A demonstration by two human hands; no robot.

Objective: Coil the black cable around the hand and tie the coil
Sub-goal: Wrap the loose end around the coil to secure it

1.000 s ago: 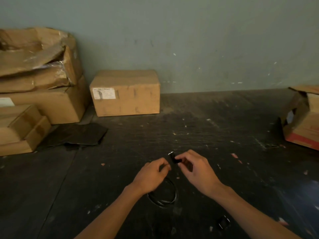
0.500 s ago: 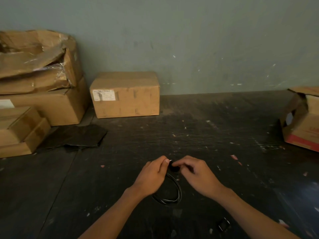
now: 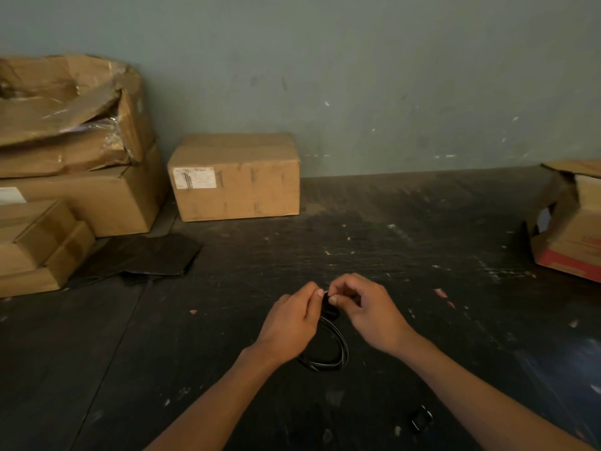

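The black cable (image 3: pixel 336 348) hangs as a small round coil between my two hands, just above the dark table. My left hand (image 3: pixel 292 320) pinches the top of the coil from the left. My right hand (image 3: pixel 367 312) pinches the same spot from the right, its thumb and forefinger closed on the cable's end part. The fingertips of both hands meet at the top of the coil. The left side of the coil is hidden behind my left hand.
A closed cardboard box (image 3: pixel 234 177) stands at the wall behind the hands. Stacked, torn boxes (image 3: pixel 68 151) fill the far left, with a black sheet (image 3: pixel 146 258) in front. An open box (image 3: pixel 572 219) sits at the right edge. A small black object (image 3: pixel 421 418) lies near my right forearm.
Both hands have come together at the top of the coil and moved slightly closer to me. The cable end, earlier raised between the fingers, is now drawn down against the coil.
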